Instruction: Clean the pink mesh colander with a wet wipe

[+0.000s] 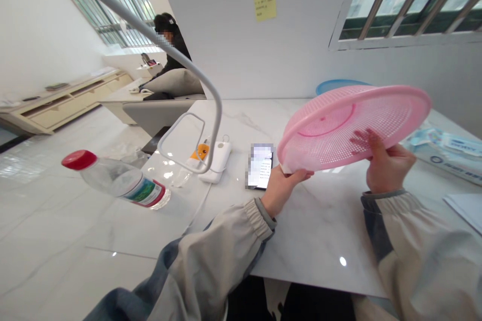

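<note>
Both hands grip the pink basket (pixel 354 128), held tilted above the table (pixel 324 220): the left hand (pixel 280 188) pinches its rim at seven o'clock, the right hand (pixel 384 160) closes on the edge at four o'clock, fingers showing through the mesh. It looks light, stiff and thin-walled, best held by the rim. A phone (pixel 260 165) lies at nine o'clock of the left hand, a water bottle (pixel 116 180) farther out.

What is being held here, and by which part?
A pink basket, tilted above the table. The left hand grips its lower rim; the right hand holds its underside.
</note>
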The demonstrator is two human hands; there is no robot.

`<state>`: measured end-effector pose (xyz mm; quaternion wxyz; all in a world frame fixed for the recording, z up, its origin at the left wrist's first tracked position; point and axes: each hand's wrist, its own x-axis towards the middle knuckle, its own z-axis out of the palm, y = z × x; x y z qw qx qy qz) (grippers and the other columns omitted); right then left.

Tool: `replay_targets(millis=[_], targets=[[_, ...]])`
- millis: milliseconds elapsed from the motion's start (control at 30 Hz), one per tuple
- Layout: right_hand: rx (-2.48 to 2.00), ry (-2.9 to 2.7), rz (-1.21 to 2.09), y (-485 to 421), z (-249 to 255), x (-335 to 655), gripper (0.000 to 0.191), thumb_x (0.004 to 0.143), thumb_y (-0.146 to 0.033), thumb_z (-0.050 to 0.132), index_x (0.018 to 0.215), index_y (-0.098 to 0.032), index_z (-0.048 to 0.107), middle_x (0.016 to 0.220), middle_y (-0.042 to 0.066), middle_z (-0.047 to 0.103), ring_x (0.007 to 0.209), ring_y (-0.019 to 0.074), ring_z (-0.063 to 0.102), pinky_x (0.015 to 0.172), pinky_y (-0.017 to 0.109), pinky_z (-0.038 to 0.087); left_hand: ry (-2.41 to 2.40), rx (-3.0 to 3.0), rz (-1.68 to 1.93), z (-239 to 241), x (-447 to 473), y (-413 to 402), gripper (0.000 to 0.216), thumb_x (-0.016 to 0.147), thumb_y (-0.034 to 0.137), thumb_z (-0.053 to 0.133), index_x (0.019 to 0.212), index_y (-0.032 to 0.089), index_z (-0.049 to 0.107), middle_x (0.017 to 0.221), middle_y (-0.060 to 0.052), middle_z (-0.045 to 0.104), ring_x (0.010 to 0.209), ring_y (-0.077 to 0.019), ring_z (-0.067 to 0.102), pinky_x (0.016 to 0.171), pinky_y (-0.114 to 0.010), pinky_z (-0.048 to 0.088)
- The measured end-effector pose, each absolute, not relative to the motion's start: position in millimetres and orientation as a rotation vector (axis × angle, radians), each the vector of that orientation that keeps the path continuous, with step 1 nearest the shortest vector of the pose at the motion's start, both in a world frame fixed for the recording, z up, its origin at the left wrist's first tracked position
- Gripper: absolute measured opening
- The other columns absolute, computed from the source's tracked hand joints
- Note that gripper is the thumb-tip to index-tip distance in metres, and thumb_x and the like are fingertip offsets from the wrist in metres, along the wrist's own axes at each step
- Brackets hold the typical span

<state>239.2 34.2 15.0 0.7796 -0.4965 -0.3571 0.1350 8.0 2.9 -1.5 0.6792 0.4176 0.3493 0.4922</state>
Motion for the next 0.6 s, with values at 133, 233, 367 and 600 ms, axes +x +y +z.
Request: replay_targets(millis=[133, 233, 367, 600], targets=[[-1.047, -0.765, 0.283, 35.7, 15.0, 238.5, 0.043, 0.083, -0.047, 0.092, 0.101, -0.009, 0.085, 0.098, 0.016, 0.083, 0.084, 0.0283, 0.081, 0.078, 0.044, 0.069, 0.727, 0.907, 1.076, 0.8, 7.8, 1.0, 0.037, 0.079, 0.031, 0.090, 0.108, 0.010, 0.079, 0.106, -0.016, 0.084, 0.107, -0.0302, 0.081, 0.115, -0.053, 0.059], [-1.043, -0.778, 0.327, 36.1, 14.2, 237.6, 0.043, 0.079, -0.049, 0.093, 0.098, -0.011, 0.085, 0.099, 0.015, 0.083, 0.085, 0.0304, 0.082, 0.081, 0.049, 0.070, 0.727, 0.806, 1.098, 2.9, 8.6, 0.3, 0.046, 0.086, 0.027, 0.084, 0.126, 0.008, 0.071, 0.113, -0.017, 0.082, 0.099, -0.0285, 0.082, 0.109, -0.053, 0.063], [-1.036, -0.802, 0.483, 33.4, 13.2, 236.5, 0.042, 0.077, -0.046, 0.096, 0.099, -0.012, 0.085, 0.102, 0.017, 0.083, 0.087, 0.0312, 0.082, 0.075, 0.045, 0.069, 0.738, 0.771, 1.113, 3.1, 8.7, 0.6, 0.060, 0.092, 0.025, 0.077, 0.146, 0.009, 0.058, 0.127, -0.020, 0.077, 0.093, -0.0277, 0.084, 0.103, -0.051, 0.067], [-1.019, -0.882, 0.769, 29.8, 7.7, 235.8, 0.040, 0.079, -0.047, 0.096, 0.107, -0.021, 0.086, 0.112, 0.011, 0.083, 0.100, 0.0291, 0.082, 0.076, 0.039, 0.071, 0.704, 0.757, 1.104, -2.1, 8.3, 0.9, 0.068, 0.092, 0.033, 0.080, 0.152, 0.014, 0.054, 0.137, -0.020, 0.074, 0.095, -0.0296, 0.084, 0.104, -0.053, 0.066]])
